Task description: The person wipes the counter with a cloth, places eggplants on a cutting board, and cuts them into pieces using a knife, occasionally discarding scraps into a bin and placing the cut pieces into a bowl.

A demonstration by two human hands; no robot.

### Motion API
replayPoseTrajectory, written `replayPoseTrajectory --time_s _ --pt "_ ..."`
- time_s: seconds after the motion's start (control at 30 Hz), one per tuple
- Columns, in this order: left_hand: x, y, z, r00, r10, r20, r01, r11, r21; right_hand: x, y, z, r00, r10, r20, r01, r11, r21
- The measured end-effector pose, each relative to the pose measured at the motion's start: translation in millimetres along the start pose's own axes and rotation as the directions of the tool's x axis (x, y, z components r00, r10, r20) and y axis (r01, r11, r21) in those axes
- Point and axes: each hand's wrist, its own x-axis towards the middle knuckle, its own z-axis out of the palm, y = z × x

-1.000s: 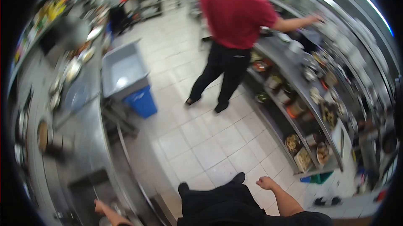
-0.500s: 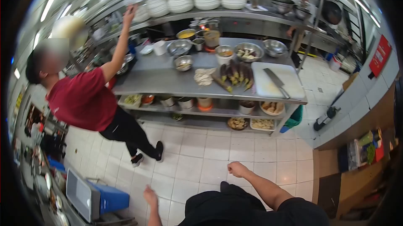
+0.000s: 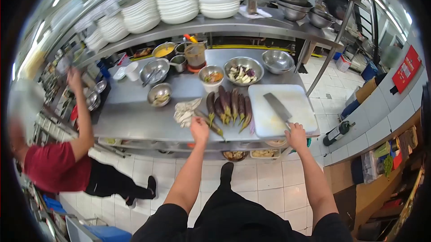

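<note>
Change: the tabletop (image 3: 116,118) is now reached; knife work is made possible.
Right hand (image 3: 296,137): placed at the knife's handle; full closure cannot be told.
Knife (image 3: 277,106): laid on the cutting board (image 3: 298,102), blade toward eleven o'clock.
Left hand (image 3: 200,129): curled near the cloth (image 3: 186,111); grip cannot be told.
Eggplants (image 3: 227,105): grouped toward two o'clock from it.

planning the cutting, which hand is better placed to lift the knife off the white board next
Probably the right hand: it is at the handle end of the knife, which lies on the white board. The left hand is farther off, by the crumpled cloth.
</note>
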Motion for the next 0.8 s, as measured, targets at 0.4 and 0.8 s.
replayPoseTrajectory --time_s 0.4,0.8 --pt "113.1 41.7 8.6 0.962 0.219 -0.163 -0.167 0.945 0.281 81.1 48.0 33.0 0.925 0.294 0.241 -0.374 0.812 0.448" --pt "-88.9 271.2 313.3 0.395 0.506 0.767 -0.788 0.616 0.0 -0.4 253.2 -65.3 0.887 0.45 0.106 -0.427 0.709 0.562"
